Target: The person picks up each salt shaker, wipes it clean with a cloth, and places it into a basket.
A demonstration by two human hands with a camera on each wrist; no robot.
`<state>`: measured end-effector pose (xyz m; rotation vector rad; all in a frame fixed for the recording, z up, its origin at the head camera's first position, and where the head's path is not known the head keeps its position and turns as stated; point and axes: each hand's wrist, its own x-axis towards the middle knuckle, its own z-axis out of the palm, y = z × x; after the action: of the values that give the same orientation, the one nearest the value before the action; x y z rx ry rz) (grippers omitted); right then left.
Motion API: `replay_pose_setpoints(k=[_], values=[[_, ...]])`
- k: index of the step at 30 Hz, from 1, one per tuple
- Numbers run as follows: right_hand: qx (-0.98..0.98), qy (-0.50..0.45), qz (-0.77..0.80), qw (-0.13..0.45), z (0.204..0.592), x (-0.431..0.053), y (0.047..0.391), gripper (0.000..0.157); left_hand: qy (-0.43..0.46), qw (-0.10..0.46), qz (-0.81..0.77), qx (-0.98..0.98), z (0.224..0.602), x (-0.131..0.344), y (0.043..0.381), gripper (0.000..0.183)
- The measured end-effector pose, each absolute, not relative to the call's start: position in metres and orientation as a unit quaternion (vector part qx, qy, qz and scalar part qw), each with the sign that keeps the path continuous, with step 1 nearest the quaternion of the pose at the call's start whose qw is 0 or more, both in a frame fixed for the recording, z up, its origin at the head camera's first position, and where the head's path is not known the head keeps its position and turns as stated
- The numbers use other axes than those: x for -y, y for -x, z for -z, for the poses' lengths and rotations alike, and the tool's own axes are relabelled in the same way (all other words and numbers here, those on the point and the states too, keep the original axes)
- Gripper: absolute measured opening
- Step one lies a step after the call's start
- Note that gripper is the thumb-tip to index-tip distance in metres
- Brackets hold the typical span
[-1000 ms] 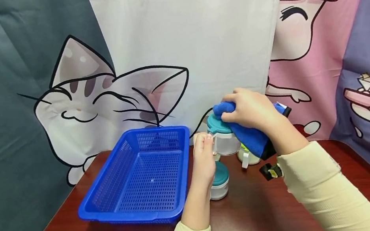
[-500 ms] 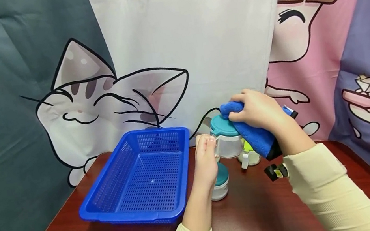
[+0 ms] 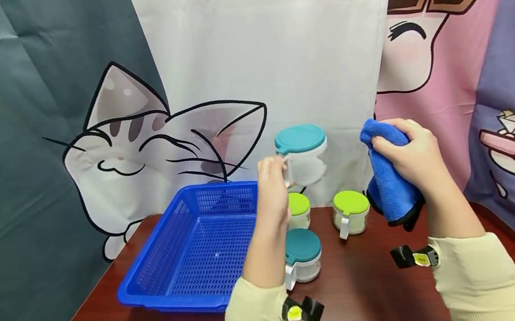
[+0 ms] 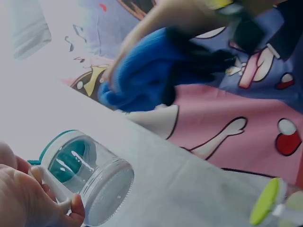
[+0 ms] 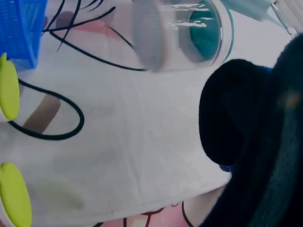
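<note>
My left hand (image 3: 271, 183) grips the white handle (image 4: 56, 189) of a clear jar (image 3: 307, 167) with a teal lid (image 3: 300, 138), raised above the table. Through its clear wall the jar looks empty in the left wrist view. My right hand (image 3: 413, 151) holds a folded blue cloth (image 3: 392, 179) with black edging, apart from the jar and to its right. In the right wrist view the cloth's dark edge (image 5: 227, 113) fills the right side, and the fingers are hidden behind it.
On the brown table (image 3: 357, 290) stand a teal-lidded jar (image 3: 303, 253) and two green-lidded jars, one behind it (image 3: 299, 211) and another farther right (image 3: 351, 212). A blue perforated basket (image 3: 152, 259) sits at left. A cartoon-printed curtain (image 3: 209, 34) hangs behind.
My left hand has lifted the teal-lidded jar higher. My right hand has drawn the blue cloth off its lid and away to the right, uncovering the green-lidded jars.
</note>
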<state>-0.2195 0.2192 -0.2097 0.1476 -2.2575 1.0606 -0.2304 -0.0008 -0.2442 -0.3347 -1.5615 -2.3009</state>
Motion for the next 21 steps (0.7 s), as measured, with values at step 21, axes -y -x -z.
replay_pose_setpoints(k=[21], values=[[0.851, 0.011, -0.441, 0.285, 0.258, -0.254, 0.208, 0.044, -0.111, 0.252, 0.831, 0.484, 0.272, 0.140, 0.316, 0.016]])
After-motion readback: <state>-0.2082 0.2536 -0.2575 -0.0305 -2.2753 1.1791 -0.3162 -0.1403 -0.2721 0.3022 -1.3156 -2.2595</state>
